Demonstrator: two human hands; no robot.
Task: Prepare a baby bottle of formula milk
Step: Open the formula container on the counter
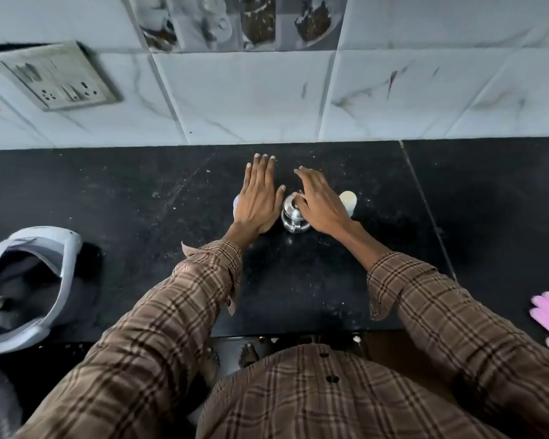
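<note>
Both hands hover over the black surface (140,191): left hand (259,198) flat and released, right hand (320,204) released, fingertips touching the steel container's (293,217) lid; opening it likely comes next. A pale bottle (348,201) stands just beyond.

Pale object (236,202) behind left hand (260,198)

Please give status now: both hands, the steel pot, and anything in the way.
Left hand open, flat. Right hand open, fingers spread, thumb at steel pot lid. Pale bottle behind right hand. Nothing blocking.
</note>
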